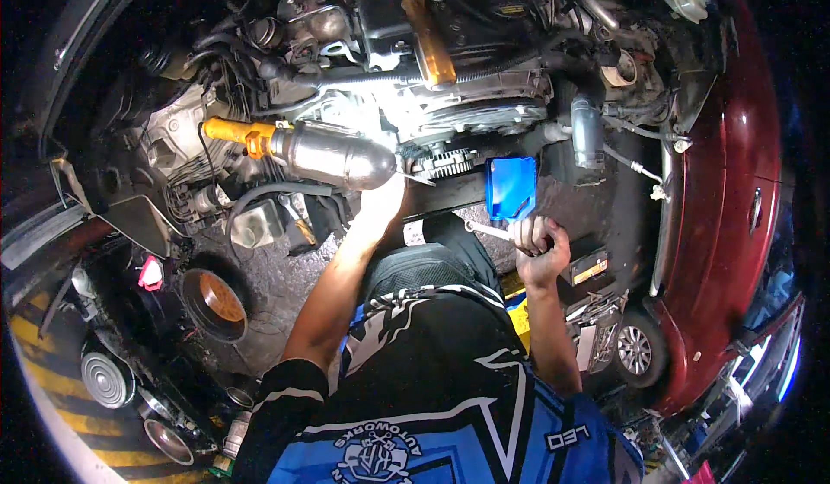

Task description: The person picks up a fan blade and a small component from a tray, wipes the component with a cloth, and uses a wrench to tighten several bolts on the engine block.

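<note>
My right hand (pixel 542 249) is closed round a combination wrench (pixel 489 230), whose end sticks out to the left of the fingers. Just beyond that fist stands a blue plastic piece (pixel 511 188), flat and squarish. My left hand (pixel 386 197) reaches into the engine bay, behind the metal hood of a work lamp (pixel 333 154) with a yellow handle. The lamp's hood and glare hide its fingers, so what they hold does not show. Near that hand is a ribbed metal engine part (pixel 445 164). A thin light rod (pixel 418 179) pokes out beside the lamp.
The engine (pixel 458 17) fills the far side, with an amber bar-like thing (pixel 424 35) lying over it. Hoses (pixel 277 188) run at the left. A red car fender (pixel 722 225) bounds the right. Below are a round pan (pixel 197 304), a battery (pixel 589 267) and a heap of tools (pixel 598 333).
</note>
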A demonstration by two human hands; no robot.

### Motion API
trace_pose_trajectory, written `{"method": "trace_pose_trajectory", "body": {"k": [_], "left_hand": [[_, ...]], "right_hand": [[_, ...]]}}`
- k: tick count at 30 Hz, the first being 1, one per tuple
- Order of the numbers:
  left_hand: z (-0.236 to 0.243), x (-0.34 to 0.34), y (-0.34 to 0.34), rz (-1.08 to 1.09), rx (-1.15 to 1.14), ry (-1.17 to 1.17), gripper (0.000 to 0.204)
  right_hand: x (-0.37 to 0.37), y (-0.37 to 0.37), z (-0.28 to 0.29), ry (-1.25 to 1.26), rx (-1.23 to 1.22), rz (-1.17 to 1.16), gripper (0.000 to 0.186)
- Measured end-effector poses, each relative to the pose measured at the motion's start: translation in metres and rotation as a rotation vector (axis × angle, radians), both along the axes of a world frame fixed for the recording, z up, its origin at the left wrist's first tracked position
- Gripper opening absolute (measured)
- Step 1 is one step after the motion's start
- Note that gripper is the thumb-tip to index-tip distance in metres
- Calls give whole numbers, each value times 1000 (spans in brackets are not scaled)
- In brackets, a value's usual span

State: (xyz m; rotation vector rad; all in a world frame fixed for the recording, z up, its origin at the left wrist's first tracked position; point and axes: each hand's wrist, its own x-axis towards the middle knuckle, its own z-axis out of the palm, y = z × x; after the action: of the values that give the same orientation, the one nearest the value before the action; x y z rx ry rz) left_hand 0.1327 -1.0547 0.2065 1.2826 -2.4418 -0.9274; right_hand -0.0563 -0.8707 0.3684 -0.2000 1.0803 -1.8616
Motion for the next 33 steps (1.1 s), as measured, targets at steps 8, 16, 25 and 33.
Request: {"method": "trace_pose_trajectory", "body": {"k": [8, 16, 25, 33], "left_hand": [[-37, 13, -8, 38, 272, 183, 23], [20, -10, -3, 268, 465, 393, 21], [20, -16, 2, 114, -162, -32, 29], [52, -20, 17, 287, -65, 11, 40]], "right_hand": [[-16, 6, -5, -33, -45, 30, 44], [-37, 21, -16, -12, -1, 31, 46], [-60, 17, -21, -146, 23, 115, 43], [-70, 10, -39, -156, 22, 214, 40]]}}
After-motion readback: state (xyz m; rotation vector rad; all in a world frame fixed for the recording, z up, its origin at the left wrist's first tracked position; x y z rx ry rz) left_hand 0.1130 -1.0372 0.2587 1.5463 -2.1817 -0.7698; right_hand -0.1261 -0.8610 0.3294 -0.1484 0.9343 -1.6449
